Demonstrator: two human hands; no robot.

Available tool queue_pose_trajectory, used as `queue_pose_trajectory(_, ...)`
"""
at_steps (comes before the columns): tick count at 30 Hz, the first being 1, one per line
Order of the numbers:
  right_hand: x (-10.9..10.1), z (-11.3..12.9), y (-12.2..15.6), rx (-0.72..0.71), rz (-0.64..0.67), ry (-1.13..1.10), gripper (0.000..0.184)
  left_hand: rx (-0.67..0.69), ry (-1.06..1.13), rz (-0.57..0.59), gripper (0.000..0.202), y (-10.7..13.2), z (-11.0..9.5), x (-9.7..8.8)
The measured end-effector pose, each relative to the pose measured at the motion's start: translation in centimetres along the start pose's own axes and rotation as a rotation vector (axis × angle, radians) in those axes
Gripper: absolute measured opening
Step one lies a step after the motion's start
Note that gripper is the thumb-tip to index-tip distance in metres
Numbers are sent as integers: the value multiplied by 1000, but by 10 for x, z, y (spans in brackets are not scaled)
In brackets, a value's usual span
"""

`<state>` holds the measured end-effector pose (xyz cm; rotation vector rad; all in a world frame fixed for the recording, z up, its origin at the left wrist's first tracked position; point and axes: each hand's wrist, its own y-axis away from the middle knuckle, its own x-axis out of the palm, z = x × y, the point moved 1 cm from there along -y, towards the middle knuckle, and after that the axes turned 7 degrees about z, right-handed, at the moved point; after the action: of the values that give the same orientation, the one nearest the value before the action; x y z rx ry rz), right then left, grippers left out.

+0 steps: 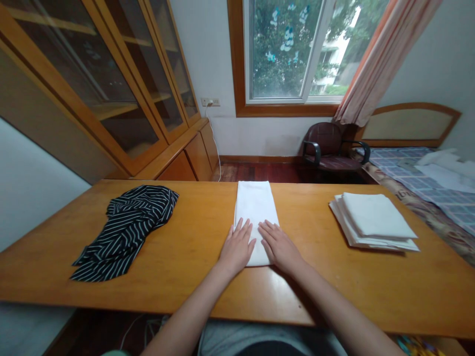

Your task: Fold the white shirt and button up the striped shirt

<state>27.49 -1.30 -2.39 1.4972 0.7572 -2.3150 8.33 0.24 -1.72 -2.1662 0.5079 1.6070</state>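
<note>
A white cloth (256, 198), folded into a long narrow strip, lies on the wooden table (200, 222) straight in front of me. My left hand (237, 244) rests flat on its left edge, fingers stretched out. On the right edge lies my right hand (278, 242), also flat with its fingers extended. Neither hand grips anything; both press or rest on the near half of the cloth. The cloth's near end shows between my wrists, and its far end reaches the table's back edge.
To the left lies a crumpled black cloth with white stripes (129, 227). A stack of folded white cloths (374, 217) sits on the right. Beyond the table are a glass-doored cabinet (122, 89), an office chair (326, 143) and a bed (419, 168).
</note>
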Motion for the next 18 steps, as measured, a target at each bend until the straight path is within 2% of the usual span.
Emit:
queue_pose_trajectory(3,8,-5,6,91,80,4,52,-9,34,74,54,-4,11,11)
queue_pose_trajectory(6,9,-11,12,144,131,12,57,-9,52,92,55,-8,23,13)
queue_pose_trajectory(13,6,-16,25,190,178,54,63,-57,72,61,53,-9,50,15)
queue_pose_trajectory(18,2,-19,38,187,190,73,63,-58,123,37,51,-3,58,18)
